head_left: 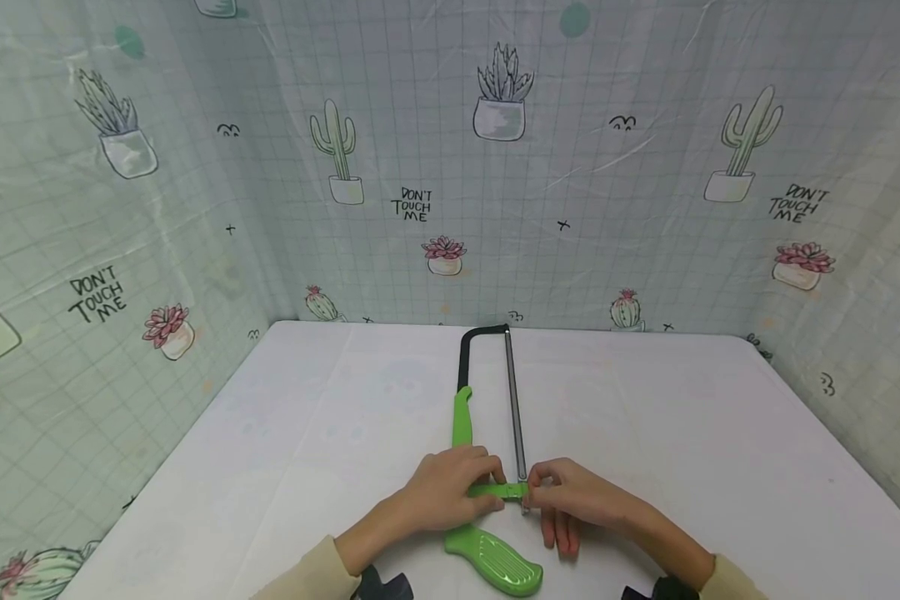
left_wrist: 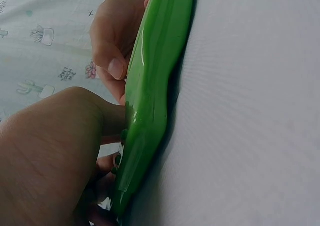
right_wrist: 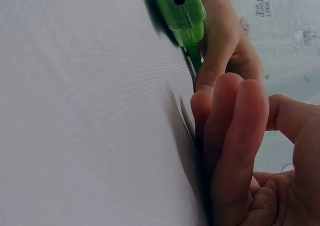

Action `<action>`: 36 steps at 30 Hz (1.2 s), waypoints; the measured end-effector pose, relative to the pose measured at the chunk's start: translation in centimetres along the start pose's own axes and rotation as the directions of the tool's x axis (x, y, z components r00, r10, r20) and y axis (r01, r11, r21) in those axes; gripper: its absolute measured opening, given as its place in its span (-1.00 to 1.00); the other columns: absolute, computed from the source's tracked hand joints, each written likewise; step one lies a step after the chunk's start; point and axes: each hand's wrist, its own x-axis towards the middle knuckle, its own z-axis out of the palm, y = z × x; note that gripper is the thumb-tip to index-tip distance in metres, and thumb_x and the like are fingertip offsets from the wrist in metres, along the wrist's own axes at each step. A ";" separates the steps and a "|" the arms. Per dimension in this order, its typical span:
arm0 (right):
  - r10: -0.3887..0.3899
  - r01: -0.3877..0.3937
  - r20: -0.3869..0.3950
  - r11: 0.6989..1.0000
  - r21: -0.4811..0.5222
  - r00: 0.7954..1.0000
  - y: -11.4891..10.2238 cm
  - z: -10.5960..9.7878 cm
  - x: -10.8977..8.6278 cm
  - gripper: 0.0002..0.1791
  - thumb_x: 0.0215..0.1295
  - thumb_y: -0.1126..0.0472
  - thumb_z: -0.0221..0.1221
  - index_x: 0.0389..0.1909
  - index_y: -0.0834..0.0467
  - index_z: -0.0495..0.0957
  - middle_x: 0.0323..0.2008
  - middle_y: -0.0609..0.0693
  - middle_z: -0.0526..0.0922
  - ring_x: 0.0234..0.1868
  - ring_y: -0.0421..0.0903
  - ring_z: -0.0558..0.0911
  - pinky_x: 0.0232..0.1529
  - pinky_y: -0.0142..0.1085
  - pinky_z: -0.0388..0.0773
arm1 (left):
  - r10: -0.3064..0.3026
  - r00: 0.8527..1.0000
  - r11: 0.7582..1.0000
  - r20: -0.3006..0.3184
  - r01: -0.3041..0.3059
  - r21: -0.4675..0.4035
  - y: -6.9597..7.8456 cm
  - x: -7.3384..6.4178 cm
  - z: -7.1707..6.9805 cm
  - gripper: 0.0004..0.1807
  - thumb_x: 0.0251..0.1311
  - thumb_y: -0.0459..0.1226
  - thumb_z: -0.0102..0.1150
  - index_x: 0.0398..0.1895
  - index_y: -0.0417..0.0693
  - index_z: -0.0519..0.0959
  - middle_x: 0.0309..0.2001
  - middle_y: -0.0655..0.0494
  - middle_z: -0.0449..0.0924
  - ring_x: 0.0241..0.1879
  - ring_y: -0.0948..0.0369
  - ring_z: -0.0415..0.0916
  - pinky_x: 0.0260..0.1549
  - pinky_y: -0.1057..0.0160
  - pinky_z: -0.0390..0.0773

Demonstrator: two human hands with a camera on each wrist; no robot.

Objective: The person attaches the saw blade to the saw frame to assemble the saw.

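Note:
A hacksaw lies flat on the white table, its green handle towards me and its black bow end pointing away. The grey blade runs along its right side. My left hand lies across the green frame, thumb and fingers gripping the short green crossbar. At the crossbar's right end, by the near end of the blade, my right hand pinches with thumb and index finger; its other fingers extend below. The left wrist view shows the green frame up close. The right wrist view hides the pinched spot behind fingers.
The white table extends around the saw on both sides. Behind and beside it hangs a curtain printed with cacti. Dark objects show at the bottom edge near both wrists.

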 end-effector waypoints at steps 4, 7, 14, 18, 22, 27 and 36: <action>-0.012 0.013 0.005 1.000 -0.006 1.000 0.1 -0.1 0.0 -0.77 0.43 0.17 0.09 -0.15 0.30 0.49 -0.63 0.02 0.68 -0.77 -0.28 0.59 -0.69 -0.39 0.52 | -0.007 1.000 1.000 -0.003 0.007 0.005 0.1 0.1 0.0 -0.82 0.26 0.07 0.31 -0.17 0.33 0.64 -0.35 0.43 0.47 -0.35 0.47 0.33 -0.51 0.42 0.32; -0.019 0.019 0.008 1.000 -0.006 1.000 0.1 -0.1 0.0 -0.78 0.43 0.18 0.09 -0.15 0.30 0.49 -0.63 0.02 0.68 -0.77 -0.27 0.59 -0.69 -0.39 0.52 | -0.008 1.000 1.000 -0.005 0.008 0.007 0.2 0.1 0.0 -0.82 0.25 0.08 0.32 -0.17 0.33 0.64 -0.35 0.43 0.48 -0.34 0.47 0.34 -0.50 0.42 0.33; -0.023 0.023 0.017 1.000 -0.005 1.000 0.0 -0.2 -0.1 -0.78 0.43 0.19 0.08 -0.14 0.30 0.48 -0.63 0.02 0.68 -0.77 -0.28 0.59 -0.69 -0.40 0.52 | -0.010 1.000 1.000 -0.009 0.010 0.001 0.2 0.1 0.0 -0.82 0.25 0.07 0.32 -0.17 0.33 0.64 -0.35 0.43 0.49 -0.34 0.48 0.34 -0.50 0.42 0.33; -0.020 0.020 0.027 1.000 0.003 0.999 0.0 -0.2 -0.1 -0.77 0.43 0.18 0.07 -0.13 0.30 0.47 -0.63 0.00 0.68 -0.76 -0.28 0.60 -0.69 -0.40 0.52 | -0.008 1.000 1.000 -0.010 0.008 0.002 0.1 0.1 0.1 -0.83 0.25 0.07 0.32 -0.17 0.34 0.64 -0.35 0.44 0.47 -0.34 0.47 0.34 -0.53 0.41 0.33; -0.022 0.021 0.037 1.000 0.013 0.999 0.0 -0.2 -0.1 -0.76 0.44 0.18 0.06 -0.13 0.31 0.46 -0.63 -0.01 0.69 -0.76 -0.29 0.60 -0.69 -0.41 0.52 | -0.006 1.000 1.000 -0.007 0.006 0.006 0.0 0.0 0.2 -0.83 0.26 0.07 0.31 -0.17 0.35 0.63 -0.35 0.45 0.46 -0.34 0.48 0.34 -0.53 0.41 0.32; -0.027 0.026 0.046 1.000 0.015 0.999 -0.1 -0.2 -0.1 -0.75 0.45 0.18 0.06 -0.12 0.32 0.45 -0.62 -0.01 0.69 -0.75 -0.30 0.60 -0.69 -0.41 0.52 | -0.006 1.000 1.000 -0.008 0.006 0.005 0.0 0.1 0.3 -0.83 0.26 0.07 0.31 -0.17 0.35 0.63 -0.36 0.45 0.47 -0.34 0.48 0.34 -0.52 0.42 0.32; -0.030 0.027 0.062 0.999 0.044 0.998 0.0 -0.3 -0.1 -0.77 0.44 0.21 0.04 -0.11 0.33 0.44 -0.61 0.01 0.68 -0.75 -0.28 0.60 -0.67 -0.39 0.55 | 0.002 1.000 1.000 -0.014 -0.002 0.003 -0.1 0.1 0.3 -0.84 0.26 0.07 0.31 -0.17 0.35 0.64 -0.36 0.46 0.47 -0.35 0.49 0.34 -0.52 0.42 0.32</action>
